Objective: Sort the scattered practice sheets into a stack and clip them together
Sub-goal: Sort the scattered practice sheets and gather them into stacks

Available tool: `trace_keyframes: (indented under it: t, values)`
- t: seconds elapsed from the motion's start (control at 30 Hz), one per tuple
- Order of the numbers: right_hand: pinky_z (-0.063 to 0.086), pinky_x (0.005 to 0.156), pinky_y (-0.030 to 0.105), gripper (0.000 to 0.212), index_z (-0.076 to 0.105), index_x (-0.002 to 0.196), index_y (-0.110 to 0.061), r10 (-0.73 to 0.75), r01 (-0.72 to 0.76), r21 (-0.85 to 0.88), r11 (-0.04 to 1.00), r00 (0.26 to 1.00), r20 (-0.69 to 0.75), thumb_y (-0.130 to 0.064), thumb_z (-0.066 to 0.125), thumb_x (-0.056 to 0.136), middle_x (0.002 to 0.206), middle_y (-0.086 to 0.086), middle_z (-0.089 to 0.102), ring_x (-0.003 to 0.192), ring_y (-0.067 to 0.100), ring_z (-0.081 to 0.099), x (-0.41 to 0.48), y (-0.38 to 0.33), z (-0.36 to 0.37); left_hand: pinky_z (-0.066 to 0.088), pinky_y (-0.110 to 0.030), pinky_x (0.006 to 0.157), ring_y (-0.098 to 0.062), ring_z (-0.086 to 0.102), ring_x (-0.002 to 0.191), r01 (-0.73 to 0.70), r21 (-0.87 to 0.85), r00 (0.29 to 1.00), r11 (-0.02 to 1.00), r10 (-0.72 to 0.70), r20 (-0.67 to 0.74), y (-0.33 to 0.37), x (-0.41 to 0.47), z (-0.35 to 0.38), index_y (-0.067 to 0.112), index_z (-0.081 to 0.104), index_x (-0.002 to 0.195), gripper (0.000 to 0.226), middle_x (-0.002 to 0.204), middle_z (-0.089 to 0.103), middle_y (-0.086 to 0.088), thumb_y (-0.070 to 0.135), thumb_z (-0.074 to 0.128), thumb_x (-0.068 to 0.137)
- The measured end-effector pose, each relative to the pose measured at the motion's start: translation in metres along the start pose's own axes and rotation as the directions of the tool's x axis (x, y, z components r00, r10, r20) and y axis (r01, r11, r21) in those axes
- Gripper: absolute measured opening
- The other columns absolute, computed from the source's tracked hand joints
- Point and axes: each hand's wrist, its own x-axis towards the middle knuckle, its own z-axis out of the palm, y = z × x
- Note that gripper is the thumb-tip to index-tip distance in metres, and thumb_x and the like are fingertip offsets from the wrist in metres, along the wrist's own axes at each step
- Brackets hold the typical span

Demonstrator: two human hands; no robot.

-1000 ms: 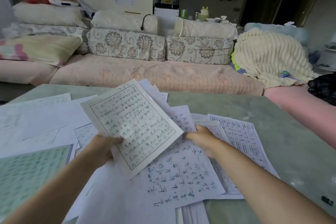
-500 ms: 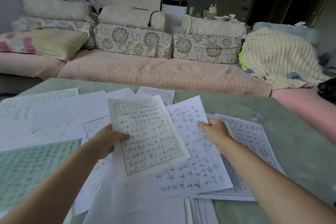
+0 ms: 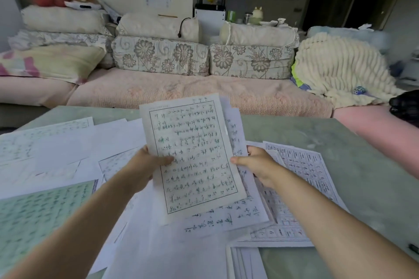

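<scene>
Lying along the worktop's near left edge is a green-tinted sheet, with white sheets overlapping toward the near middle. Above them the left hand pinches the left edge of a bordered practice sheet, thumb on its face, and the right hand grips the right edge together with a few sheets fanned behind it; the bundle is lifted and tilted over the worktop's middle. More loose pages spread toward the far left corner. A sofa stands past the far edge.
</scene>
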Motion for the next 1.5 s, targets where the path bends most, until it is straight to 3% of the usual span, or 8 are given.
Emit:
trace_keyframes:
  t: [0.17, 0.43, 0.7, 0.87, 1.1, 1.27, 1.4, 1.5]
  values:
    - [0.055, 0.090, 0.030, 0.019, 0.070, 0.100, -0.016, -0.233, 0.242, 0.039, 0.969, 0.959, -0.162, -0.007, 0.075, 0.084, 0.101, -0.002, 0.075, 0.091, 0.008, 0.070, -0.014, -0.016, -0.020, 0.056, -0.049, 0.082, -0.031, 0.072, 0.093, -0.190, -0.085, 0.982, 0.978, 0.187, -0.034, 0.026, -0.020, 0.030, 0.008, 0.064, 0.113, 0.033, 0.102, 0.074, -0.013, 0.005, 0.073, 0.081]
    - [0.051, 0.069, 0.011, 0.028, 0.065, 0.106, -0.029, -0.457, 0.488, 0.074, 0.870, 0.854, -0.250, -0.006, 0.068, 0.090, 0.098, -0.013, 0.073, 0.087, -0.004, 0.069, -0.056, -0.044, -0.061, 0.059, -0.029, 0.067, -0.015, 0.073, 0.089, -0.513, -0.016, 0.858, 0.858, 0.513, -0.009, 0.067, -0.064, 0.096, 0.016, 0.064, 0.111, 0.034, 0.098, 0.075, 0.000, 0.013, 0.077, 0.080]
    - [0.050, 0.081, 0.022, 0.028, 0.059, 0.121, -0.021, -0.394, 0.416, 0.022, 0.909, 0.876, -0.278, -0.011, 0.062, 0.095, 0.107, -0.013, 0.069, 0.096, -0.002, 0.065, -0.066, -0.022, -0.071, 0.060, -0.041, 0.076, -0.015, 0.072, 0.088, -0.539, 0.107, 0.822, 0.835, 0.550, -0.148, 0.050, -0.060, 0.120, 0.020, 0.056, 0.111, 0.035, 0.099, 0.072, 0.001, 0.016, 0.076, 0.082]
    - [0.051, 0.084, 0.027, 0.032, 0.057, 0.121, -0.024, -0.381, 0.425, 0.074, 0.902, 0.866, -0.323, -0.011, 0.065, 0.092, 0.109, -0.006, 0.070, 0.101, 0.011, 0.066, -0.066, -0.030, -0.069, 0.056, -0.030, 0.077, -0.006, 0.067, 0.095, -0.588, 0.241, 0.781, 0.772, 0.619, -0.079, 0.048, -0.057, 0.128, 0.025, 0.054, 0.119, 0.036, 0.106, 0.068, 0.009, 0.018, 0.070, 0.087]
    - [0.048, 0.080, 0.027, 0.042, 0.047, 0.124, -0.025, -0.307, 0.311, -0.022, 0.950, 0.919, -0.246, 0.001, 0.053, 0.092, 0.114, -0.006, 0.063, 0.102, 0.012, 0.060, -0.058, -0.015, -0.058, 0.057, -0.043, 0.084, -0.017, 0.063, 0.102, -0.480, 0.358, 0.847, 0.801, 0.529, -0.047, 0.031, -0.051, 0.130, 0.028, 0.043, 0.118, 0.031, 0.107, 0.060, 0.011, 0.012, 0.056, 0.095]
    - [0.043, 0.068, 0.020, 0.042, 0.041, 0.120, -0.023, -0.283, 0.274, -0.073, 0.959, 0.926, -0.248, 0.007, 0.046, 0.091, 0.107, -0.007, 0.057, 0.094, 0.008, 0.055, -0.054, -0.019, -0.054, 0.058, -0.049, 0.073, -0.023, 0.061, 0.085, -0.411, 0.688, 0.859, 0.598, 0.506, 0.073, 0.038, -0.049, 0.118, 0.025, 0.029, 0.109, 0.026, 0.102, 0.056, 0.003, 0.008, 0.043, 0.095]
    - [0.044, 0.070, 0.030, 0.037, 0.042, 0.121, -0.019, -0.226, 0.226, -0.030, 0.974, 0.939, -0.261, 0.002, 0.050, 0.091, 0.105, -0.001, 0.057, 0.089, 0.014, 0.055, -0.054, -0.027, -0.049, 0.056, -0.047, 0.078, -0.016, 0.061, 0.086, -0.382, 0.610, 0.889, 0.695, 0.456, 0.037, 0.056, -0.054, 0.099, 0.018, 0.039, 0.114, 0.025, 0.101, 0.060, 0.000, 0.007, 0.046, 0.093]
    - [0.047, 0.083, 0.035, 0.053, 0.035, 0.137, -0.016, -0.004, 0.002, -0.017, 1.000, 0.994, -0.105, -0.006, 0.054, 0.089, 0.127, 0.008, 0.052, 0.113, 0.028, 0.053, -0.043, -0.011, -0.023, 0.056, -0.042, 0.077, -0.020, 0.062, 0.091, -0.278, 0.650, 0.935, 0.707, 0.355, 0.014, 0.052, -0.053, 0.075, 0.016, 0.045, 0.115, 0.025, 0.104, 0.060, 0.001, 0.010, 0.049, 0.091]
